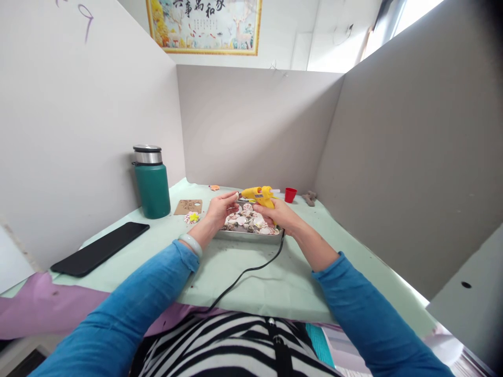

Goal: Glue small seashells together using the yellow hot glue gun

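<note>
A yellow hot glue gun (254, 195) is gripped in my right hand (282, 214), its nozzle pointing left and a clear glue stick poking out of the back. My left hand (220, 208) pinches a small white piece (237, 196), perhaps a shell, right by the nozzle; whether the two touch is hard to tell. Beneath both hands sits a metal tray (251, 237) filled with seashells (248, 222), partly covered by my fingers. From the gun's handle a black cord (251, 269) runs down across the table toward my body.
Left of the tray lie a shell cluster with a yellow piece (192, 217) and a brown card (187, 207). A green bottle (152, 189) and black phone (102, 248) are farther left. A red cup (290, 195) stands behind the gun. Grey partitions (259, 125) enclose the table.
</note>
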The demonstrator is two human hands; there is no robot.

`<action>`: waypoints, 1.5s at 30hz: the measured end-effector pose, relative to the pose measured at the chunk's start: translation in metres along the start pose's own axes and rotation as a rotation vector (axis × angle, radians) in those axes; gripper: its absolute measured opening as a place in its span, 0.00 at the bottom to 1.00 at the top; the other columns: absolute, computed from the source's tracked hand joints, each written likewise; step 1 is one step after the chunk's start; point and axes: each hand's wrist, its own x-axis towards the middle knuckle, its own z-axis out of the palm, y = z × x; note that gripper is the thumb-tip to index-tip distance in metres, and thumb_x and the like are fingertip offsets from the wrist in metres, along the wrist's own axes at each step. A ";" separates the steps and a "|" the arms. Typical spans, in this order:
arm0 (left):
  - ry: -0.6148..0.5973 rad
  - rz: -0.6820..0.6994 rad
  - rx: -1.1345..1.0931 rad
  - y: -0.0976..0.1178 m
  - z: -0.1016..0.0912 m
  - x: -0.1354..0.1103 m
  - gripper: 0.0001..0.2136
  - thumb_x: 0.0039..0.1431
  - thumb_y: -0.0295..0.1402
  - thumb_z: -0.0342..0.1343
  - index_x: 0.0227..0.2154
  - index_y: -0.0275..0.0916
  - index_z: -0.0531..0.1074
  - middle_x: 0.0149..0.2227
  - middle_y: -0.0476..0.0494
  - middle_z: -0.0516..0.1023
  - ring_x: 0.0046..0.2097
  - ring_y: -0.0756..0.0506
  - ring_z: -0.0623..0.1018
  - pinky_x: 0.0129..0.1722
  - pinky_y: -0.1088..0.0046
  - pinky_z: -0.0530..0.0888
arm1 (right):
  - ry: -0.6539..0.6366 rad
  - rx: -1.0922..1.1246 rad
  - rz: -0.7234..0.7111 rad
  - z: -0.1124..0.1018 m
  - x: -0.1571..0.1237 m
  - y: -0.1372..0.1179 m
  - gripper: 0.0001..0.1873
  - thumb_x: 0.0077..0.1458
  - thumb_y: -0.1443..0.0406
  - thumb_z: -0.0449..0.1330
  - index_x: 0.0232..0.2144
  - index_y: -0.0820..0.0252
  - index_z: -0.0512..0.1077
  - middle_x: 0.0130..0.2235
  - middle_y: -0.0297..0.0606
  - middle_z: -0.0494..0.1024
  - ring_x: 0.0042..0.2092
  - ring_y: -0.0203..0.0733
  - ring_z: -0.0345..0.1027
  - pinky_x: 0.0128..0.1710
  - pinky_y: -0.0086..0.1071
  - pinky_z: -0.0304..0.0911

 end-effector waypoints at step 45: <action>0.004 0.009 0.009 0.000 0.000 0.001 0.17 0.40 0.31 0.67 0.36 0.31 0.75 0.26 0.45 0.73 0.24 0.53 0.71 0.27 0.75 0.70 | 0.006 -0.001 0.021 0.000 0.000 0.000 0.16 0.48 0.53 0.61 0.29 0.60 0.65 0.16 0.25 0.57 0.17 0.29 0.50 0.15 0.25 0.49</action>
